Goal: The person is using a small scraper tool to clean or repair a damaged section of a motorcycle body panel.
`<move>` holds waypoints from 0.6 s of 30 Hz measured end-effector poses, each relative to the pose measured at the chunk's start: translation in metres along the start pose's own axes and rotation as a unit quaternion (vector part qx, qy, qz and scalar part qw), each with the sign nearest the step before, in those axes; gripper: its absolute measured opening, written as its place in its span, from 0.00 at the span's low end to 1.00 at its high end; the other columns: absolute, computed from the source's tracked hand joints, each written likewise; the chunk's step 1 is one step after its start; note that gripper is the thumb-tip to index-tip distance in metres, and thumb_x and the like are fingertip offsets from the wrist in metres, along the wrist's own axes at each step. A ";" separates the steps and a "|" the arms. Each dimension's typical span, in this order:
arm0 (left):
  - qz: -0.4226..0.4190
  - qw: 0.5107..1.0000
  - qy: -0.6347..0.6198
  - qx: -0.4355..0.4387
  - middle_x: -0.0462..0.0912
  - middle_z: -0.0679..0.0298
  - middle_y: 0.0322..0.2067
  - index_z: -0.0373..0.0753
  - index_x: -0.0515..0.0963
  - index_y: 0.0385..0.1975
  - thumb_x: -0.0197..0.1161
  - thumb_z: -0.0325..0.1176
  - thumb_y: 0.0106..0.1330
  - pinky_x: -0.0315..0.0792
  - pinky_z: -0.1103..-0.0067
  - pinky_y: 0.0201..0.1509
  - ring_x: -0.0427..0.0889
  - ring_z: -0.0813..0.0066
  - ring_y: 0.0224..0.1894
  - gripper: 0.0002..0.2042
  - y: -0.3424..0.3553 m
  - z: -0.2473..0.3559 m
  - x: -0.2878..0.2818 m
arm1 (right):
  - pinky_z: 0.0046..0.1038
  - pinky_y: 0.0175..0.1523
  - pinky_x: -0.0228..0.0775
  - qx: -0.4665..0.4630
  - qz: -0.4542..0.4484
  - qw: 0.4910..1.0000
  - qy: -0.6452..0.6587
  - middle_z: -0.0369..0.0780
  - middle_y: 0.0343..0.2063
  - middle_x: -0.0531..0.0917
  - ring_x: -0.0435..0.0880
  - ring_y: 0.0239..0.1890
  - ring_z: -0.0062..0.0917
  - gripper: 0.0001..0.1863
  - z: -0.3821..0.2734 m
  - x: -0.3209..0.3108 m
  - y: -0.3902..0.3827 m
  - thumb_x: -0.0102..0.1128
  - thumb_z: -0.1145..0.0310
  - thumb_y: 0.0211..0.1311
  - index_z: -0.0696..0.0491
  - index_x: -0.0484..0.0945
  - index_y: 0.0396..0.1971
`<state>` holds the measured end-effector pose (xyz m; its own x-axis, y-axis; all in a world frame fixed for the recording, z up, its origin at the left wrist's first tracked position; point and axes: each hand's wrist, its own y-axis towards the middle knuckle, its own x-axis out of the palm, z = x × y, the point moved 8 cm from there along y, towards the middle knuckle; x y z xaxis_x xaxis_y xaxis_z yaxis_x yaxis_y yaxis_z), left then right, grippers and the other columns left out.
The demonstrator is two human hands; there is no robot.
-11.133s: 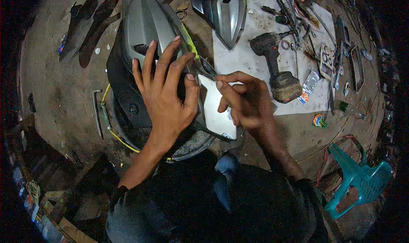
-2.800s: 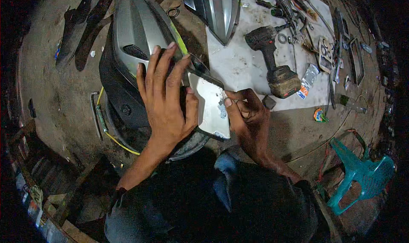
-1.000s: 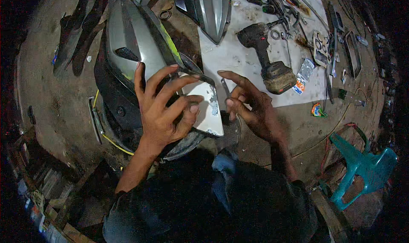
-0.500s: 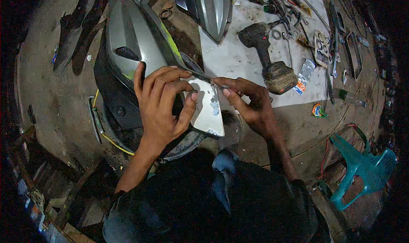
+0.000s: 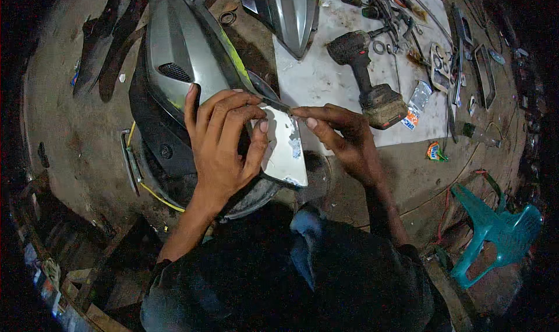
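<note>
A long silver motorcycle body panel [image 5: 215,58] with a mesh vent and yellow-green edging lies slantwise before me. Its near end is white with flaking paint, and a dark strip runs along that end's upper edge. My left hand [image 5: 227,137] curls over this end, fingertips on the dark strip and thumb by the white face. From the other side my right hand [image 5: 346,137] reaches in, index fingertip at the strip's right end and thumb just below it. Anything pinched between those two is too small to make out.
A dusty cordless impact driver [image 5: 367,78] rests on a white sheet [image 5: 314,87] with scattered hand tools [image 5: 387,11]. Beyond the panel is a second silver panel [image 5: 291,17]. A teal plastic part [image 5: 495,233] lies at right, black trim pieces [image 5: 110,46] at far left.
My right index finger has straightened slightly, with the thumb a little nearer it. My left hand and the panel have hardly moved.
</note>
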<state>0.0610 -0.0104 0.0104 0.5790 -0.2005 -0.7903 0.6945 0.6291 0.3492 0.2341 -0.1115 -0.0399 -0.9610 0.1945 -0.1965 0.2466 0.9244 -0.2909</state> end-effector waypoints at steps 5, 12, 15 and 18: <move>0.001 1.000 0.007 0.006 0.85 0.66 0.48 0.43 0.81 0.41 0.68 0.33 0.64 0.50 0.49 0.79 0.80 0.61 0.60 0.07 0.001 0.002 -0.001 | 0.30 0.53 0.77 -0.015 0.002 1.000 0.019 0.43 0.44 0.91 0.88 0.47 0.27 0.12 0.000 0.001 0.001 0.62 0.71 0.73 0.54 0.89 0.51; 0.006 1.000 0.003 0.008 0.85 0.66 0.48 0.43 0.81 0.40 0.68 0.32 0.64 0.50 0.49 0.79 0.80 0.62 0.60 0.07 0.001 0.001 0.000 | 0.30 0.51 0.77 -0.011 -0.011 1.000 0.002 0.42 0.41 0.91 0.87 0.44 0.25 0.12 -0.003 0.000 0.000 0.61 0.73 0.72 0.53 0.90 0.50; 0.006 1.000 0.007 0.007 0.85 0.66 0.48 0.43 0.81 0.40 0.68 0.32 0.64 0.50 0.49 0.79 0.80 0.62 0.60 0.07 0.002 0.003 -0.002 | 0.29 0.50 0.76 0.003 -0.006 1.000 -0.022 0.41 0.40 0.91 0.86 0.43 0.25 0.12 -0.004 -0.001 -0.003 0.61 0.73 0.72 0.53 0.90 0.50; 0.003 1.000 0.009 0.006 0.85 0.66 0.48 0.43 0.81 0.40 0.68 0.32 0.65 0.50 0.49 0.79 0.80 0.62 0.60 0.07 0.001 0.001 0.001 | 0.28 0.49 0.76 0.003 -0.008 1.000 -0.023 0.41 0.39 0.91 0.86 0.42 0.24 0.12 -0.001 0.001 -0.006 0.61 0.74 0.71 0.53 0.90 0.50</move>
<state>0.0629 -0.0108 0.0109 0.5761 -0.1828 -0.7967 0.6953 0.6220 0.3601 0.2314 -0.1170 -0.0377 -0.9581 0.1651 -0.2342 0.2329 0.9249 -0.3006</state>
